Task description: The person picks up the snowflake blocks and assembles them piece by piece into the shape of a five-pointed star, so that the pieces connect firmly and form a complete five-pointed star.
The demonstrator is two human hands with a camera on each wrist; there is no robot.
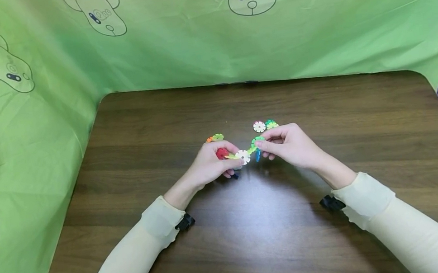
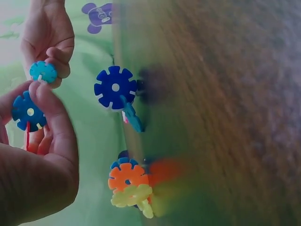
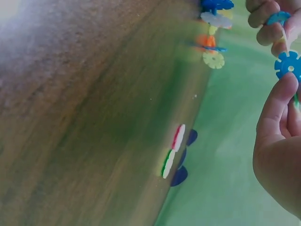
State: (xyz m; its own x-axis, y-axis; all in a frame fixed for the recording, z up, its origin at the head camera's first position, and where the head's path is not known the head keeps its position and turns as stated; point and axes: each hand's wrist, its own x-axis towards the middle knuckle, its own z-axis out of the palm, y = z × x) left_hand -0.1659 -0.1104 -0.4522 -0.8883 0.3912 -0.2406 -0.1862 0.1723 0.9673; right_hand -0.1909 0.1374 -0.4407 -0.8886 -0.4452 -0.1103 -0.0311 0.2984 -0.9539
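The left hand (image 1: pixel 215 163) pinches a white disc (image 1: pixel 242 154), and the right hand (image 1: pixel 293 145) pinches a green disc (image 1: pixel 256 141); both are held over the desk (image 1: pixel 258 254), about midway between its left and right edges. I believe a chain of discs (image 1: pixel 251 150) is being joined. The next move seems to call for exact aligning, then gentle pressing.

Cream sleeves (image 1: pixel 134 251) end in wide cuffs (image 1: pixel 161 220); a small black device (image 1: pixel 185 222) sits at each cuff's inner edge.
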